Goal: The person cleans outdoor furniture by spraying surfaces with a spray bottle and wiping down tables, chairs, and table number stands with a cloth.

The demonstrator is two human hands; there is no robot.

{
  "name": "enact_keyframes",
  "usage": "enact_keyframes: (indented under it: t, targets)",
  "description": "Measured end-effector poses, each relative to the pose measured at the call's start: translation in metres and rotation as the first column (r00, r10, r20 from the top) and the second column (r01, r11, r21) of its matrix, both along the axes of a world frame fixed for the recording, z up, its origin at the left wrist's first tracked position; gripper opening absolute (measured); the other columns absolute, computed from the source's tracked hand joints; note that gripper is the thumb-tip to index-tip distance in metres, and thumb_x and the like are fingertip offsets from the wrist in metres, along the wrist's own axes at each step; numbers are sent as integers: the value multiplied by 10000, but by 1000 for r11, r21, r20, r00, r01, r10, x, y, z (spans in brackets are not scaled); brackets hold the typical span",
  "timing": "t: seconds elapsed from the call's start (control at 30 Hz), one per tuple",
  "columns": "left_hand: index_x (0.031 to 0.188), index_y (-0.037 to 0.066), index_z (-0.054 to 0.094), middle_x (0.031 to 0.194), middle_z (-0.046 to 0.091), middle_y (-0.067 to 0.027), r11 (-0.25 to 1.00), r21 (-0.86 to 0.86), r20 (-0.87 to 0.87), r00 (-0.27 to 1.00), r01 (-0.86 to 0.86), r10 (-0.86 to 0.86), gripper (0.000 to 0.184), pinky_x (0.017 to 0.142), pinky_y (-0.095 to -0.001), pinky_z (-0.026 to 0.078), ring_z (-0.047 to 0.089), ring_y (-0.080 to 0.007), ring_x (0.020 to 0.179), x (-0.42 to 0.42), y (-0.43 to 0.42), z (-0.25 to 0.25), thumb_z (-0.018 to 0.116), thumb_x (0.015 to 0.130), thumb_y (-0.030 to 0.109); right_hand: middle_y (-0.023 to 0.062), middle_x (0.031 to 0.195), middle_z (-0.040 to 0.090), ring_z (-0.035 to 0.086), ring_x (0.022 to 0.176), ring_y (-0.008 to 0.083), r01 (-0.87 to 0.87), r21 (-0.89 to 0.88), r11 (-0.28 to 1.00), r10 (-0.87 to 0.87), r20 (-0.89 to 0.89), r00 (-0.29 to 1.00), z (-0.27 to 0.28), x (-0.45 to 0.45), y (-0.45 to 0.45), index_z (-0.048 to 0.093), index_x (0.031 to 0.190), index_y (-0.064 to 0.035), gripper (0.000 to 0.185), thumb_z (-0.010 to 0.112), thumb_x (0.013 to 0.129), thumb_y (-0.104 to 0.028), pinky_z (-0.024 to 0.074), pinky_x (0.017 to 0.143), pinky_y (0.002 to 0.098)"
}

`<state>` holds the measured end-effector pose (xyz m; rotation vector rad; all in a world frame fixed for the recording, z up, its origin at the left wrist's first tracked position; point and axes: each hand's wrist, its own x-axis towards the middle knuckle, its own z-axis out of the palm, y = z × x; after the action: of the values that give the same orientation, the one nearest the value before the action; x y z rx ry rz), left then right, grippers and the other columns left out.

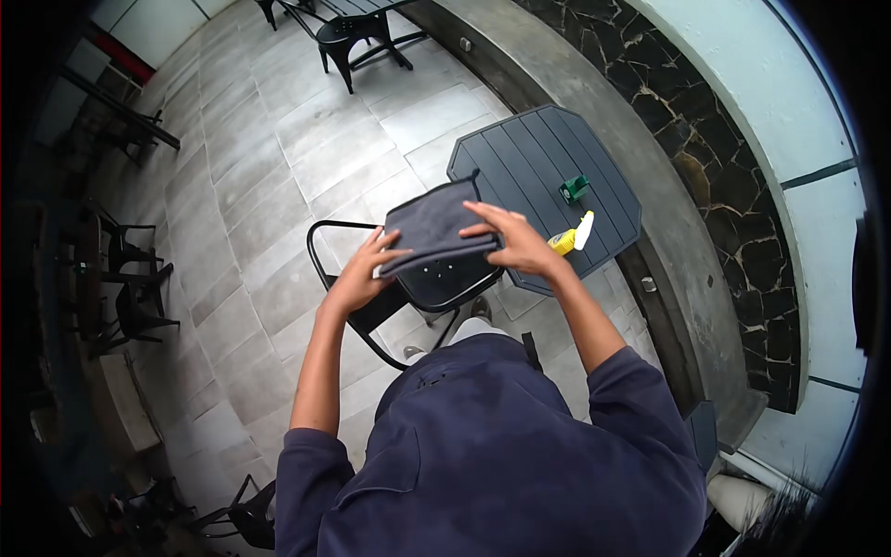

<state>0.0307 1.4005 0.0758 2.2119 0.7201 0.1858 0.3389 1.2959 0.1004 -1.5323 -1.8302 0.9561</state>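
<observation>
Fingers point(483, 212) of the left hand point(357, 271) and right hand point(522, 246) grip, with the tabletop point(510, 158) beyond the right ones, a chair point(444, 290) below both, and grey cloth point(432, 221) between them. Folding looks done; the cloth isn't put down yet. Its long axis runs hand to hand, one corner pointing forward. Rightward of the fingers stand a spray bottle point(568, 238) and smaller green object point(574, 189).

Dark grey, roughly rectangular folded cloth point(434, 219) is held in both hands, broad face up. The left side is gripped by the left hand point(360, 267), the right side by the right hand point(516, 243). Layered folds are shown along the near edge; the far right corner is drawn to a small point. Surface appears matte, lightly creased.
</observation>
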Motion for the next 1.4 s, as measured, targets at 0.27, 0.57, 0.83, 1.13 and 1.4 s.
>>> enact_keyframes:
  t: [0.27, 0.57, 0.83, 1.13, 1.4]
  targets:
    - [1260, 142, 614, 1511, 366, -150, 941, 187, -272, 906, -281, 325, 470, 1160, -553, 175, 193, -360, 1460, -54, -71, -84, 695, 799, 122, 249, 1255, 592, 559, 1171, 417, 180, -785, 593, 197, 358, 913, -264, -1, -155, 353, 1477, -115, 777, 659, 801, -344, 448, 990, 436]
    - [1526, 17, 83, 1529, 200, -318, 313, -95, 32, 311, -945, 950, 850, 1159, -452, 209, 215, -434, 1431, -29, -133, -114, 634, 915, 231, 232, 1320, 544, 513, 1235, 383, 268, -731, 628, -44, 310, 950, -242, -33, -121, 441, 1396, -43, 688, 537, 897, -508, 403, 1044, 438]
    - [1501, -70, 102, 1542, 190, -273, 255, -64, -68, 259, -965, 964, 692, 1167, -422, 168, 230, -350, 1432, -26, -141, -98, 475, 1012, 248, 191, 1551, 263, 258, 1422, 377, 19, -104, 994, 30, 448, 894, -343, -83, -3, 351, 1482, -109, 763, 560, 883, -532, 209, 1146, 513]
    - [1511, -26, 150, 1539, 194, -233, 4, 192, -165, -28, -981, 986, 880, 1162, -466, 231, 229, -345, 1430, -28, -155, -112, 419, 953, 599, 125, 1593, 206, 170, 1465, 347, 33, -17, 999, -16, 604, 797, -473, -105, 51, 411, 1468, -276, 607, 524, 911, -491, 111, 1157, 555]
    - [1504, -30, 163, 1520, 215, -235, 6, 226, -214, -43, -974, 976, 877, 1151, -468, 243, 250, -348, 1406, -21, -164, -143, 420, 952, 601, 69, 1581, 258, 207, 1454, 326, -232, -3, 973, 201, 503, 840, -474, -154, 65, 434, 1449, -320, 583, 471, 918, -556, 139, 1159, 553]
